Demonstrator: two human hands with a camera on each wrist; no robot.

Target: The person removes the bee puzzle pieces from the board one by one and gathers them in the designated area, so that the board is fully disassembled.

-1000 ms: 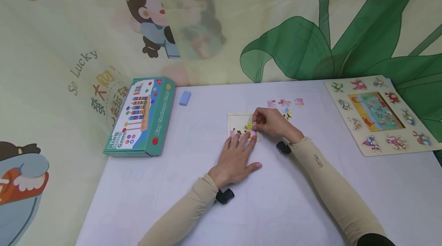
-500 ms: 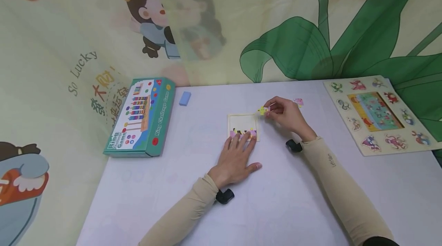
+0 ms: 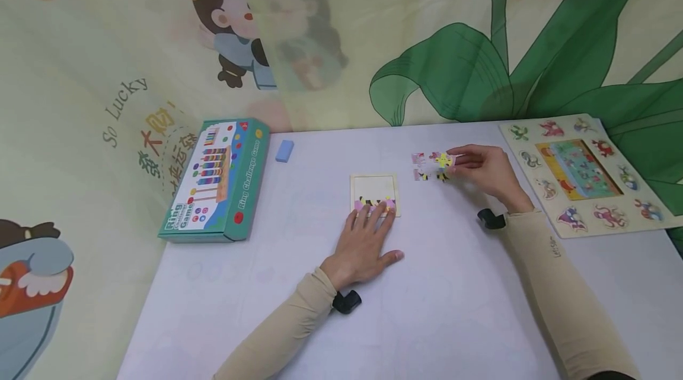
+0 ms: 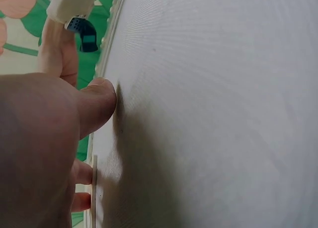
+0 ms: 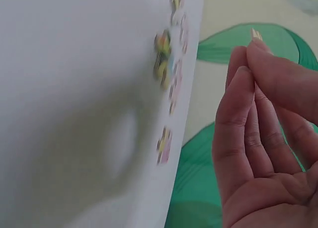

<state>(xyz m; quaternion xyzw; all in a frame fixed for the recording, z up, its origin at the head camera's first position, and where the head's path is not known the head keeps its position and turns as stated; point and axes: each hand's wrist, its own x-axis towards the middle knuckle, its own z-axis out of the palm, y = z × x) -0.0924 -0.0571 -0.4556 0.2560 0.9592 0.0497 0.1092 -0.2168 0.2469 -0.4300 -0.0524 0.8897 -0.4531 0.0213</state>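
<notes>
My left hand lies flat with spread fingers. Its fingertips rest on the lower edge of a small square puzzle tray, which has a row of pink and yellow jigsaw pieces along the bottom. To the right, my right hand hovers by the loose jigsaw pieces. A yellow jigsaw piece sits right at its fingertips. The right wrist view shows the thumb and fingertips close together, with no piece visible between them, and blurred pieces on the table.
A green game box stands on the left, with a blue block beside it. A large animal puzzle board lies at the right. White cloth covers the table, and a printed curtain hangs behind.
My right hand has taken the yellow jigsaw piece out of the tray and moved right and away to the loose pieces, where the piece now shows. My left hand has stayed put.
</notes>
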